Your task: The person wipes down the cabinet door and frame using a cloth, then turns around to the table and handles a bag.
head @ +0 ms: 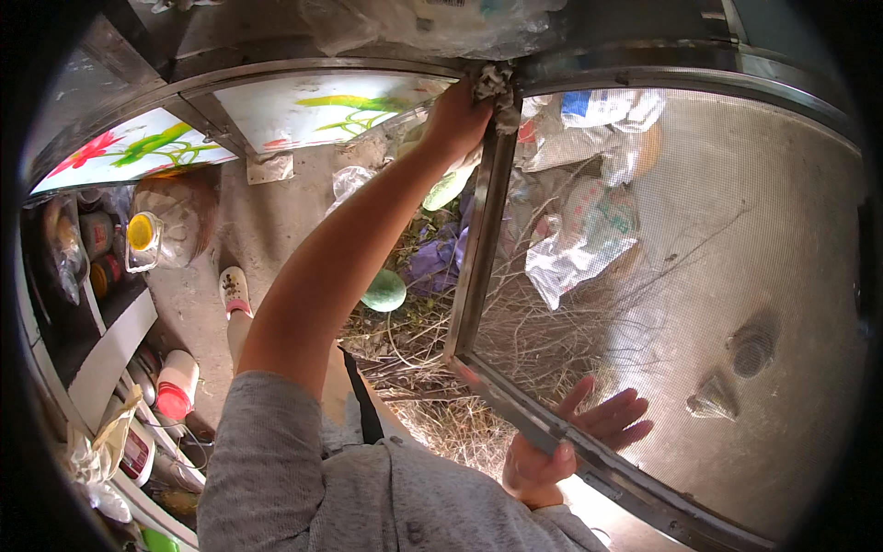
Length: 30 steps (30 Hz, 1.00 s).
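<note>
My left hand (463, 119) reaches up to the top corner of a metal-framed mesh screen (772, 234) and presses a crumpled, dirty whitish cloth or tissue (494, 81) against the frame's upright. Lower down, my right hand (545, 462) is around the bottom rail (503, 400) of that frame. Its thumb side shows on the near face, while several spread fingers are seen through the mesh on the far side. The metal upright (481, 241) runs between the two hands.
Dry twigs, plastic bags (586, 241) and a pale green gourd or melon (383, 290) lie on the ground. At left are a large jug with a yellow cap (141, 232), a red-lidded container (174, 399) and a cluttered shelf (110, 359). Flower-patterned panels (324, 114) hang above.
</note>
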### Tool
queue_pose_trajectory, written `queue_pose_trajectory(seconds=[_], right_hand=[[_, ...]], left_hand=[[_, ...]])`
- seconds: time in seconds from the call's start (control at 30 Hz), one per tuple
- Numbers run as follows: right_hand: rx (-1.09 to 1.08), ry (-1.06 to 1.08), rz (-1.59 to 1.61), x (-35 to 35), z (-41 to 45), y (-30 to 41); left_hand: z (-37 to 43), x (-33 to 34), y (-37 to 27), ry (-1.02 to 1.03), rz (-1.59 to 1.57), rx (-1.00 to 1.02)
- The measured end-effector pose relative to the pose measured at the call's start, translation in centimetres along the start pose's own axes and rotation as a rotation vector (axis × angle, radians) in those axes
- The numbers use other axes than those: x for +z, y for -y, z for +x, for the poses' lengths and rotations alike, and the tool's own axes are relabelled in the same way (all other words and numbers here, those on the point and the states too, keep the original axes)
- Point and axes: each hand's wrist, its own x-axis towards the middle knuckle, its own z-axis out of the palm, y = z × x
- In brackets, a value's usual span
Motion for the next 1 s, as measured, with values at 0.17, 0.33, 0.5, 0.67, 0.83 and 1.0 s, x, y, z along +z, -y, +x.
queue_pose_trajectory(seconds=[0.17,0.33,0.5,0.67,0.83,1.0], right_hand=[[-0.068,-0.026,0.011,-1.9,0.9,-1.8],[-0.124,-0.091,0.045,-2.3,1.5,-2.8],[-0.117,-0.178,0.043,-1.8,1.1,-2.8],[-0.123,-0.248,0.034,-2.7,1.4,-3.6],[-0.129,-0.179,0.012,-3.5,1.7,-4.2],[-0.153,-0.222,0.037,-3.5,2.3,-4.6]], left_hand=[[-3.5,-2.2,-6.5,-0.181,0.147,-0.027],[-4.8,-3.4,-7.3,-0.236,0.531,0.355],[-3.4,-0.8,-8.3,-0.044,0.83,0.455],[-2.5,-0.6,-6.9,0.12,0.973,0.447],[-2.1,-1.1,-7.1,0.239,0.846,0.292],[-3.1,-1.7,-7.9,0.399,0.744,0.175]])
